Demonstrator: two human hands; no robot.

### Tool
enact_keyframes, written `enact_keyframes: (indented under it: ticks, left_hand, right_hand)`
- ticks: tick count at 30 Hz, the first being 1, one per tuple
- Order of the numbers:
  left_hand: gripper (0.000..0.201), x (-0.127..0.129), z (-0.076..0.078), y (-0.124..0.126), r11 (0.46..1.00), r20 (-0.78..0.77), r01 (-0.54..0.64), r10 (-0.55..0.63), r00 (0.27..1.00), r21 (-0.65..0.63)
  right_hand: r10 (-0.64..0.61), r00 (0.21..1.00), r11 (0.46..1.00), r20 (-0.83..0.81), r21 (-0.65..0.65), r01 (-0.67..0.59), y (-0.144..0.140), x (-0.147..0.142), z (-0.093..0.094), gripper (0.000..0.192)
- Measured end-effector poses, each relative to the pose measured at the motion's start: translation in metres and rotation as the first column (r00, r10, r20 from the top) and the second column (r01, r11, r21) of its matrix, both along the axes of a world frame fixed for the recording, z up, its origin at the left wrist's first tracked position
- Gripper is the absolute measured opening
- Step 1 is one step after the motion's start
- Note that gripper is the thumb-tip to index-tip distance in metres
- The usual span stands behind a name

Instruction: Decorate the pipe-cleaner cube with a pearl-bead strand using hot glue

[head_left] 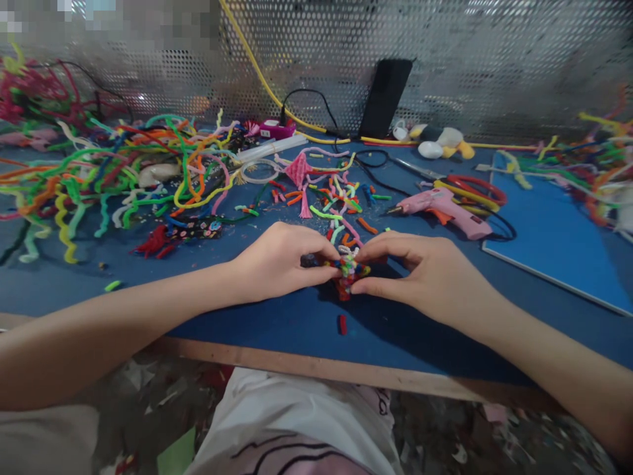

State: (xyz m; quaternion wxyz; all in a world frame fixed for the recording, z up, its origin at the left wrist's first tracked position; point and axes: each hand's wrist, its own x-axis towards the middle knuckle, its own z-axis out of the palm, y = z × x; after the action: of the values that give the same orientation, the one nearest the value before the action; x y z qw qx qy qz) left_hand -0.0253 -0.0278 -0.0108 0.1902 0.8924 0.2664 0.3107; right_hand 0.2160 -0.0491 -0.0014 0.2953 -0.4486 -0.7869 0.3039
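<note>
Near the table's front edge, a small figure made of multicoloured pipe-cleaner pieces [347,269] is held between both hands. My left hand [284,260] pinches its left side with thumb and fingers. On the other side, my right hand [420,267] grips it, thumb low and index finger near the top. A whitish loop shows at its upper end, and fingertips hide part of it. One short red pipe-cleaner piece [343,324] lies just in front. Behind the hands are scattered short cut pieces [341,198] in several colours and a pink woven ornament with a tassel [298,171].
A pink glue gun [445,210] and red-handled scissors [477,188] lie at the right, near a blue board [554,231]. Tangled pipe cleaners [148,165] cover the left side. A black phone [386,97] leans on the perforated metal panel [316,53] at the back.
</note>
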Motion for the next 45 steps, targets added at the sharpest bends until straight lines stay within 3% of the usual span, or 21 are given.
enact_keyframes:
  ticks: [4,8,13,15,17,19,21,27,31,36,45]
  left_hand:
    - [0.009,0.001,-0.002,0.001,0.997,-0.004,0.029,-0.029,1.000,0.072]
    - [0.013,-0.001,-0.002,0.002,0.989,-0.001,0.084,-0.084,0.996,0.123]
    - [0.054,-0.009,0.005,0.003,0.994,-0.061,0.094,-0.091,0.994,0.053]
    - [0.061,-0.014,0.012,0.003,0.995,-0.083,0.103,-0.102,0.991,0.008]
    - [0.054,-0.020,0.020,0.004,0.988,-0.067,0.134,-0.139,0.988,-0.077]
    - [0.034,-0.026,0.026,0.007,0.975,-0.007,0.151,-0.154,0.988,-0.161]
    - [0.025,-0.031,0.029,0.011,0.975,0.068,0.100,-0.088,0.994,-0.198]
    - [0.036,-0.032,0.020,0.016,0.953,0.146,0.030,0.015,0.989,-0.303]
    - [0.035,-0.028,0.017,0.017,0.949,0.228,0.000,0.076,0.971,-0.315]
    - [0.034,-0.024,0.014,0.022,0.921,0.301,-0.032,0.159,0.940,-0.387]
    - [0.035,-0.020,0.010,0.019,0.846,0.252,-0.056,0.220,0.943,-0.530]
  right_hand:
    - [-0.037,0.999,0.998,0.002,0.043,0.037,-0.005,-0.004,0.000,0.028]
    - [0.014,1.000,0.997,0.008,0.075,-0.014,-0.007,-0.004,0.001,0.022]
    - [0.027,0.998,0.997,0.053,0.065,-0.030,-0.005,-0.002,0.004,0.018]
    - [0.020,0.999,0.999,0.043,0.040,-0.022,-0.005,-0.002,0.004,0.018]
    - [0.003,0.999,0.999,0.036,0.034,-0.004,-0.005,-0.002,0.005,0.019]
    - [-0.025,0.999,0.999,0.040,0.039,0.024,-0.004,-0.001,0.005,0.021]
    - [-0.046,0.998,0.998,0.045,0.044,0.044,-0.003,0.000,0.005,0.024]
    - [-0.099,0.994,0.995,0.042,-0.007,0.100,0.000,0.004,0.003,0.033]
    - [-0.169,0.982,0.968,-0.088,-0.200,0.149,0.003,0.006,0.002,0.038]
    - [-0.232,0.916,0.917,-0.328,-0.386,0.095,0.004,0.004,0.003,0.033]
    - [-0.207,0.891,0.891,-0.404,-0.454,0.001,0.003,0.004,0.008,0.026]
